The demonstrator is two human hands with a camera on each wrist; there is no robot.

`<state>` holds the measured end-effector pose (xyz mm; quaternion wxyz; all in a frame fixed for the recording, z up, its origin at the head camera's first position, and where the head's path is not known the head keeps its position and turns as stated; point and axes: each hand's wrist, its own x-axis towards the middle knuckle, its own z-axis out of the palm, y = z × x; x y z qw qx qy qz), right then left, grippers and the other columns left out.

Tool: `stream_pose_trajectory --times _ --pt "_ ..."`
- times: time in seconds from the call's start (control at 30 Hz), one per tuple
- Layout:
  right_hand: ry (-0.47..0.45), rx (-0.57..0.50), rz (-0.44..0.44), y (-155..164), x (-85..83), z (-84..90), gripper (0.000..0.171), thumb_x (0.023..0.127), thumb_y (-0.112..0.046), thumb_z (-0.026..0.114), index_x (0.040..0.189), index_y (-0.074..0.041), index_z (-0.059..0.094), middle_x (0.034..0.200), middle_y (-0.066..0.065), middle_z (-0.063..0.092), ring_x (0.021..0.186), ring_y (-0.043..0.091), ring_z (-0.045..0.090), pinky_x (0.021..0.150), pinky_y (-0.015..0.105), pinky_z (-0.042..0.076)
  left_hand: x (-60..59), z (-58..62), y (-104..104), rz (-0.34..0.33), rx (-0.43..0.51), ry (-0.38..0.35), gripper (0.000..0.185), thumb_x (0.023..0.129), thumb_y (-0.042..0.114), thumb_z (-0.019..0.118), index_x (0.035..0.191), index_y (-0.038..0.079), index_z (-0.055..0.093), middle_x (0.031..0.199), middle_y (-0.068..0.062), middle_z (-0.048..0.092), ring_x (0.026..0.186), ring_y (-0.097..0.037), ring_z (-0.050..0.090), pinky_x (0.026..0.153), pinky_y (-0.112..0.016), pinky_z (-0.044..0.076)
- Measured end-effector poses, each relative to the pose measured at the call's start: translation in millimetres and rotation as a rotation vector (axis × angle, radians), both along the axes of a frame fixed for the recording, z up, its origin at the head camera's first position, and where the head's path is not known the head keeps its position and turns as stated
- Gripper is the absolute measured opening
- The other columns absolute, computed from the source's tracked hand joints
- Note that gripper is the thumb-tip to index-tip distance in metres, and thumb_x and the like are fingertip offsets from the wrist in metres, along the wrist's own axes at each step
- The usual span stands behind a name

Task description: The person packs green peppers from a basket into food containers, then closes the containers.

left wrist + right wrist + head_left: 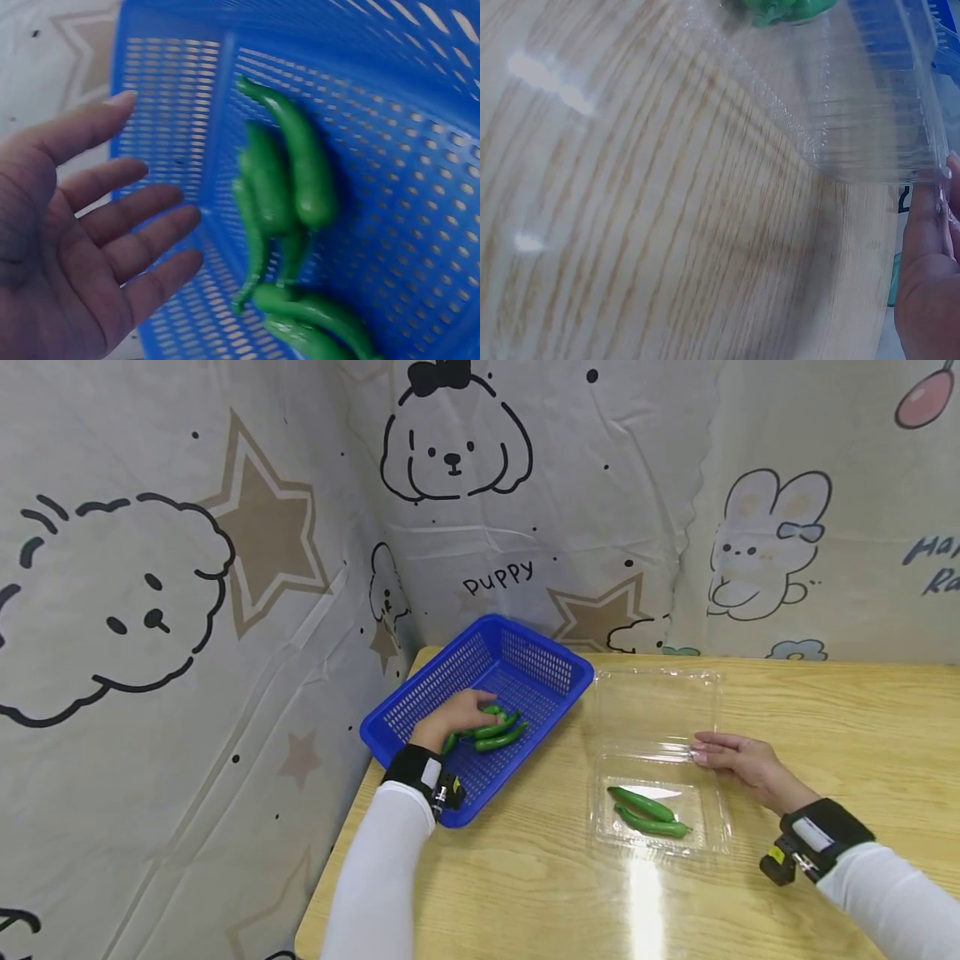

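Observation:
My left hand (463,712) reaches over the blue plastic basket (536,667), fingers spread and holding nothing. Several green peppers (307,169) lie on the basket floor beside those fingers, some partly hidden under the hand in the head view. To the right, a hinged clear plastic box (600,810) lies with its lid (656,702) folded back. Two green peppers (651,828) rest side by side in its base. At the box's right edge, near the hinge, my right hand (750,764) pinches the rim between thumb and fingers.
Both containers stand on a wood-grain table (525,885), the basket at its back left corner. A patterned cloth (585,510) hangs behind and along the left side. Light glares off the tabletop in front of the box.

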<state>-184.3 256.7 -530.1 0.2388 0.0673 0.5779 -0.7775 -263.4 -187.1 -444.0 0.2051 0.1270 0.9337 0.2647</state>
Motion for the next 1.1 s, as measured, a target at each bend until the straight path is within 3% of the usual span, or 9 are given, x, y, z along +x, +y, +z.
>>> stream_pose_trajectory --times 0.1,0.3,0.4,0.63,0.93,1.1 --pt "0.006 0.002 0.011 0 0.0 -0.4 0.032 0.087 0.003 0.062 0.097 -0.026 0.070 0.096 -0.007 0.072 0.089 0.008 0.068 0.080 0.024 0.053 -3.9 -8.3 -1 0.009 -0.054 -0.058 0.062 0.083 0.025 0.069 0.134 -0.002 0.049 0.134 -0.018 0.053 0.123 -0.029 0.050 0.105 -0.039 0.038" --pt "0.009 -0.003 0.028 3 -3.4 4.3 0.030 0.088 0.003 0.061 0.098 -0.024 0.071 0.097 -0.006 0.071 0.089 0.009 0.068 0.083 0.026 0.053 -12.0 -5.2 1 0.002 -0.220 -0.092 0.065 0.080 0.028 0.074 0.134 0.001 0.051 0.130 -0.015 0.055 0.118 -0.027 0.051 0.103 -0.039 0.040" --pt "0.029 0.031 0.036 5 -3.5 5.3 0.028 0.087 0.001 0.063 0.103 -0.020 0.070 0.098 -0.006 0.071 0.090 0.009 0.068 0.084 0.026 0.053 -12.4 -8.2 4 -0.023 -0.265 -0.058 0.064 0.078 0.026 0.076 0.132 0.001 0.053 0.126 -0.015 0.058 0.113 -0.026 0.054 0.100 -0.039 0.042" --pt "0.028 0.024 0.024 8 -5.6 6.6 0.030 0.086 0.004 0.063 0.100 -0.022 0.070 0.097 -0.005 0.071 0.090 0.008 0.068 0.083 0.025 0.053 -19.0 -23.6 6 -0.216 -0.358 0.146 0.048 0.076 0.024 0.078 0.118 0.006 0.063 0.103 -0.007 0.066 0.091 -0.017 0.059 0.081 -0.034 0.049" --pt "0.037 0.088 0.024 10 -4.2 7.1 0.027 0.087 -0.001 0.064 0.108 -0.018 0.068 0.098 -0.007 0.071 0.090 0.006 0.067 0.083 0.026 0.053 -22.1 -44.6 10 -0.273 -0.413 0.154 0.058 0.069 0.033 0.083 0.117 0.009 0.062 0.094 -0.002 0.063 0.086 -0.016 0.057 0.078 -0.032 0.049" --pt "0.037 0.090 0.003 12 -2.4 6.3 0.027 0.086 -0.001 0.066 0.105 -0.019 0.069 0.097 -0.008 0.071 0.088 0.006 0.068 0.081 0.025 0.053 -22.6 -55.4 14 -0.310 -0.484 0.203 0.063 0.063 0.037 0.086 0.113 0.010 0.060 0.095 -0.001 0.061 0.087 -0.016 0.056 0.078 -0.034 0.049"
